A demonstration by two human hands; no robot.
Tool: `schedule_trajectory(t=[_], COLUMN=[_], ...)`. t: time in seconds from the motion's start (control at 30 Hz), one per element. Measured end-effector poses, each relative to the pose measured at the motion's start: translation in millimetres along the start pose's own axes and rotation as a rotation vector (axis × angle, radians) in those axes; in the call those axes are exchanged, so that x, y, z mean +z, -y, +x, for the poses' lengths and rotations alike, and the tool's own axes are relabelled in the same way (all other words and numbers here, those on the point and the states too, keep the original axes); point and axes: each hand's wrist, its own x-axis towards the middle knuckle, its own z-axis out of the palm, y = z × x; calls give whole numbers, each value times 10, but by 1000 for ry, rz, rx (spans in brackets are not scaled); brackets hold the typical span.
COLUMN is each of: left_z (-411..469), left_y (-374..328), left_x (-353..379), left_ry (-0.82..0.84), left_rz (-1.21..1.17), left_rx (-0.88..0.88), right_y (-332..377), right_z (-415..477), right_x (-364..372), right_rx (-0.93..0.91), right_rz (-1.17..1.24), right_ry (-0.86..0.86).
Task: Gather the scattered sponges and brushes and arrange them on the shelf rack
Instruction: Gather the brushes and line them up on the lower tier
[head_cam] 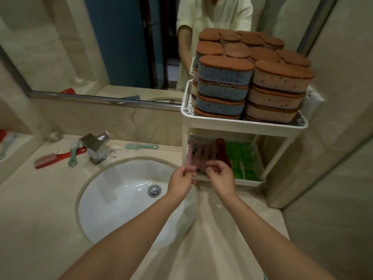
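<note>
A white two-tier shelf rack (244,122) stands on the counter right of the sink. Its top tier carries stacks of brown-topped sponges, blue ones (222,91) in front left and pink ones (278,91) in front right. On the lower tier lie pink brushes (196,154), a dark red brush (222,152) and green sponges (242,158). My left hand (181,178) and my right hand (220,174) both pinch the near ends of the pink brushes at the lower tier's front edge. A red brush (54,158) and two teal brushes (72,156) (141,146) lie on the counter.
A round white sink (113,201) with a chrome faucet (94,148) is set into the beige counter. A mirror (101,47) covers the back wall. A glass (53,135) stands at the far left. Walls close in on the right of the rack.
</note>
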Motion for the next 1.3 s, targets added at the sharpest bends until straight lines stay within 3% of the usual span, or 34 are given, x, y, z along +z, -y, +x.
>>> schedule_trajectory(t=[0.5, 1.0, 1.3], left_z=[-26, 354, 709], left_y=[241, 244, 166], left_x=[-2024, -4359, -5434], left_ry=[-392, -584, -674], left_rz=[-17, -33, 161], left_rx=[-37, -31, 21], right_y=[523, 1170, 1378], right_z=[-413, -658, -489], right_x=[1928, 4200, 5366], right_rx=[8, -66, -111], right_rz=[88, -14, -148], right_ry=[438, 643, 752])
